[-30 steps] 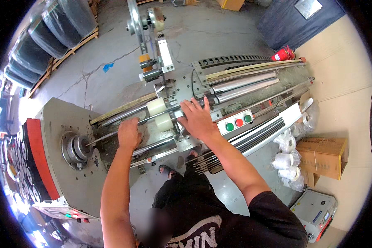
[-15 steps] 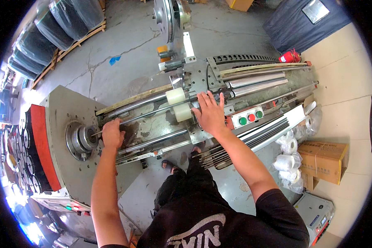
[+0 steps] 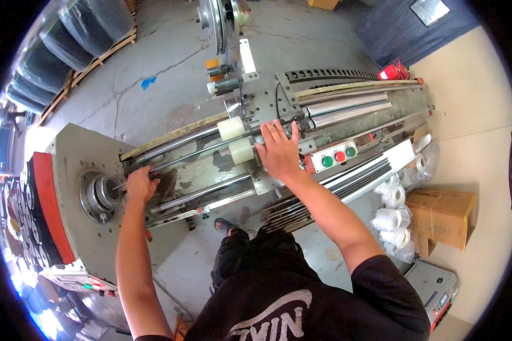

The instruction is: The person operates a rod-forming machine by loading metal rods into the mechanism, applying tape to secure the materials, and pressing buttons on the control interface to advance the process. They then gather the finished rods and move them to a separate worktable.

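My left hand (image 3: 142, 184) is closed around a long thin metal rod (image 3: 189, 154), close to the round steel chuck (image 3: 105, 192) on the grey machine housing. The rod's left end meets the chuck's centre. From there it runs slantwise to the right, past two white rollers (image 3: 236, 141), and its far part goes beneath my right hand (image 3: 281, 152). That hand lies palm down over the carriage (image 3: 266, 104), just right of the rollers, fingers straight and thumb apart. Whether its palm presses on the rod is hidden.
A button box (image 3: 334, 157) with green and red buttons sits beside my right wrist. Several dark rods lie in a white trough (image 3: 401, 159) nearer me. At right stand wrapped white rolls (image 3: 389, 221) and a cardboard box (image 3: 441, 213). A fire extinguisher (image 3: 393, 71) stands at the far right.
The whole view has shifted slightly, so the machine and both hands appear further left. Against the machine, my hands keep nearly the same places. One of my feet has gone from sight.
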Demonstrator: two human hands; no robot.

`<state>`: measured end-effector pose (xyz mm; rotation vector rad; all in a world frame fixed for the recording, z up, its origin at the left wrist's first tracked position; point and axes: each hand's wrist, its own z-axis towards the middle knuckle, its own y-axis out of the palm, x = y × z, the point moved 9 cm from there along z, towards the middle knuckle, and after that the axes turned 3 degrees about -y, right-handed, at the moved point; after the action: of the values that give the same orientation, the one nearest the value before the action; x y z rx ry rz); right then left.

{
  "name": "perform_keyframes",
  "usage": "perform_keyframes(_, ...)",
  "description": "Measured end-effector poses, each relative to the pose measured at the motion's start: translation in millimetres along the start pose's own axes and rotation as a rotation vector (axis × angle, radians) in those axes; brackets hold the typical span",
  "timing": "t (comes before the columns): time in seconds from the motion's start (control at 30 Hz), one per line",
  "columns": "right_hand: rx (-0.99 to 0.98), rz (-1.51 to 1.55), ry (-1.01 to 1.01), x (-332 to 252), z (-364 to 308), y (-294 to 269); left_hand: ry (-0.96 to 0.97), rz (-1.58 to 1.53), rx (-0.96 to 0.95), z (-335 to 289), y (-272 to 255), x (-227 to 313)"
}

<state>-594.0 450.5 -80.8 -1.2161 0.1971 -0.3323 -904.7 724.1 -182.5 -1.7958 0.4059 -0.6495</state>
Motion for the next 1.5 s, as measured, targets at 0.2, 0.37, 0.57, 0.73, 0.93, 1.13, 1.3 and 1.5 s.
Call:
perform_keyframes(0.2,-0.097,0.003,-0.039,-2.4,4.2,9.0,0.04,0.0,0.06,15.6,16.6,82.4)
perform_keyframes(0.37,-0.192,0.033,-0.065,-5.8,2.5,9.4,0.088,-0.02,0.079,14.1,13.7,160.0)
perform_keyframes(0.57,-0.224,0.016,-0.066,0.6,2.1,7.7,0.218,-0.027,0.207,10.5,8.8,217.5)
perform_keyframes(0.73,-0.147,0.05,-0.087,1.3,1.6,5.7,0.122,-0.081,0.138,12.6,16.0,143.2)
perform_keyframes(0.93,-0.191,0.059,-0.053,4.2,-0.5,7.3,0.087,0.02,0.222,-0.8,11.3,29.7)
perform_keyframes(1.13,-0.165,0.076,-0.025,6.7,-0.5,4.0,0.009,-0.014,0.024,17.9,20.3,76.1)
perform_keyframes(1.3,-0.126,0.076,-0.009,8.0,0.3,1.5,0.113,-0.066,0.052,19.3,16.4,159.2)
perform_keyframes(1.5,-0.112,0.071,0.003,8.3,3.4,-2.4,0.225,-0.094,0.102,21.1,13.3,220.5)
